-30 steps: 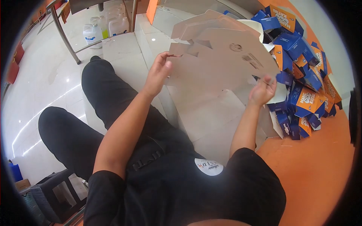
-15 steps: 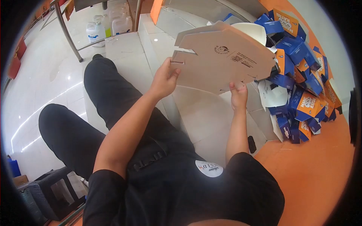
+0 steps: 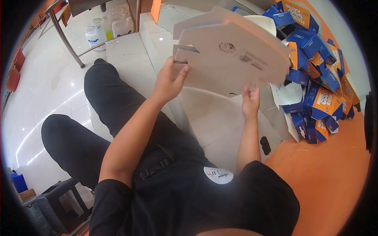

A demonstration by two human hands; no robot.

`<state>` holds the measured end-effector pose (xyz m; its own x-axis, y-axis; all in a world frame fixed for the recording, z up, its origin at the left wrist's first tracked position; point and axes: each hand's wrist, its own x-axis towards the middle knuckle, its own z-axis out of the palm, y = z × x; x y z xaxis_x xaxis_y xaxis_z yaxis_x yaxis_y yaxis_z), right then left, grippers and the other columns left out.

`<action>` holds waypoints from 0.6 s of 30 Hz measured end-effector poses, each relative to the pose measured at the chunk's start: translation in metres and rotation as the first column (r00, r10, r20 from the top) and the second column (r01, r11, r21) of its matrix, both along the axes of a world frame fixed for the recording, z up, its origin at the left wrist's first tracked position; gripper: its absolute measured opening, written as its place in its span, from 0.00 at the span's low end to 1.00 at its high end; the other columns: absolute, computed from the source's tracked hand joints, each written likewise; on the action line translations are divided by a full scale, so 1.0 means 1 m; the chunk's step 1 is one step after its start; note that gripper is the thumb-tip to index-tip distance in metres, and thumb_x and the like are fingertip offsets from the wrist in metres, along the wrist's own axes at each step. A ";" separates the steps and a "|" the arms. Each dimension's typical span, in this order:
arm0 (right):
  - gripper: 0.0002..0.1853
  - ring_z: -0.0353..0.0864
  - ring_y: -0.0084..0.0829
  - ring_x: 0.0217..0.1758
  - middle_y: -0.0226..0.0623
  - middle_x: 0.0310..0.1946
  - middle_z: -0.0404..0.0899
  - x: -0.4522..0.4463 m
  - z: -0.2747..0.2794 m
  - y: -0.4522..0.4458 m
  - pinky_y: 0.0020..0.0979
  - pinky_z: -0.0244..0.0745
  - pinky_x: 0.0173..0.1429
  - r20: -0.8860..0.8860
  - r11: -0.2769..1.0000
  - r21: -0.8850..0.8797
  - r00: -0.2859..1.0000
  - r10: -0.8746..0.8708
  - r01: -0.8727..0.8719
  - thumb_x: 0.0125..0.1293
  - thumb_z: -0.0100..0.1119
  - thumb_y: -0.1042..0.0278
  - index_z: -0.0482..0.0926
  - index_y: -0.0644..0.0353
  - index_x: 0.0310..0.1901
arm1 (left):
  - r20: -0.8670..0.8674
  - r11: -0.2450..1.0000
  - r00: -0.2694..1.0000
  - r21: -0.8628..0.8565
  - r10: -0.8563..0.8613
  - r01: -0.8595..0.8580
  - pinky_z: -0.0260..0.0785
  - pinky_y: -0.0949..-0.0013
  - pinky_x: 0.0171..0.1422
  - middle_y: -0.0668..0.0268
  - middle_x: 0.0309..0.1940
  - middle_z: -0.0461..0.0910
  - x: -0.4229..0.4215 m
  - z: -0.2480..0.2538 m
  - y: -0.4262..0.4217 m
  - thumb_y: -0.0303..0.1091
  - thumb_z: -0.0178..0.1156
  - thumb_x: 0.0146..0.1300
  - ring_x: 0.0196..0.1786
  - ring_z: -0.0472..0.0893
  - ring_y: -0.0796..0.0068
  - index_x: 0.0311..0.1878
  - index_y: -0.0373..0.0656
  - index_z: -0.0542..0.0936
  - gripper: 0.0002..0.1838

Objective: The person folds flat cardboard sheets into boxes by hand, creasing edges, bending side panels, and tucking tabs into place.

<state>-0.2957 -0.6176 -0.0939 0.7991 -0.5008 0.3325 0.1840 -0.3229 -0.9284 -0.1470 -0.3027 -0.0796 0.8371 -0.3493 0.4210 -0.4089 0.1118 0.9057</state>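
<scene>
My left hand [image 3: 170, 80] is closed on the left edge of flat, unfolded cardboard box blanks [image 3: 212, 67], its thumb near a slot. At their lower right edge, my right hand [image 3: 251, 103] pinches with thumb and fingers. Plain greyish-brown board faces me, with a small printed round logo and some blurred text. More than one layer shows along the upper left edge. The blanks are tilted in the air over the tiled ledge [image 3: 212, 118].
Folded blue and orange boxes [image 3: 311, 47] lie heaped at the right by the wall. A small black object [image 3: 265, 145] rests on the tiles. White jugs [image 3: 95, 37] stand beyond a metal table leg [image 3: 65, 35]. A dark crate [image 3: 59, 204] is at lower left.
Both hands still hold the cardboard blanks. Their top has risen and shifted a little left, and the print has blurred with motion. The view has turned slightly.
</scene>
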 end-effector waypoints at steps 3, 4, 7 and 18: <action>0.28 0.75 0.28 0.64 0.41 0.62 0.75 0.008 0.029 0.031 0.29 0.66 0.69 0.150 0.998 0.001 0.987 0.054 -0.055 0.73 0.65 0.62 0.64 0.65 0.66 | -0.044 0.996 0.999 -0.094 0.005 -0.009 0.72 0.70 0.53 0.64 0.47 0.83 0.003 -0.009 -0.006 0.35 0.62 0.74 0.49 0.81 0.76 0.59 0.37 0.73 0.17; 0.28 0.74 0.28 0.65 0.40 0.63 0.76 0.008 0.022 0.027 0.30 0.66 0.70 0.127 0.999 0.025 0.992 0.018 -0.021 0.73 0.65 0.63 0.64 0.65 0.67 | -0.074 0.998 0.997 -0.061 0.000 -0.004 0.72 0.70 0.53 0.65 0.48 0.83 0.005 -0.013 -0.006 0.35 0.62 0.75 0.49 0.80 0.77 0.60 0.37 0.73 0.17; 0.29 0.74 0.29 0.66 0.39 0.63 0.76 0.018 -0.005 0.016 0.31 0.66 0.71 0.108 0.996 0.087 0.994 -0.024 0.015 0.72 0.66 0.65 0.64 0.65 0.68 | -0.105 1.000 0.994 -0.008 0.008 -0.009 0.72 0.67 0.56 0.59 0.49 0.84 0.010 -0.026 -0.010 0.34 0.63 0.72 0.52 0.82 0.69 0.59 0.37 0.75 0.17; 0.31 0.74 0.29 0.65 0.38 0.60 0.75 0.004 0.036 0.030 0.31 0.67 0.70 0.115 1.000 0.003 0.993 -0.029 0.029 0.71 0.68 0.65 0.62 0.64 0.68 | 0.078 0.963 0.992 -0.257 0.103 -0.080 0.69 0.64 0.64 0.55 0.57 0.78 -0.008 0.013 -0.013 0.35 0.63 0.72 0.61 0.78 0.64 0.67 0.35 0.66 0.27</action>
<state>-0.2918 -0.5878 -0.0581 0.7411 -0.5233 0.4207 0.2800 -0.3287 -0.9020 -0.1554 -0.3154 -0.0666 0.8153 -0.1458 0.5604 -0.5060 0.2910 0.8120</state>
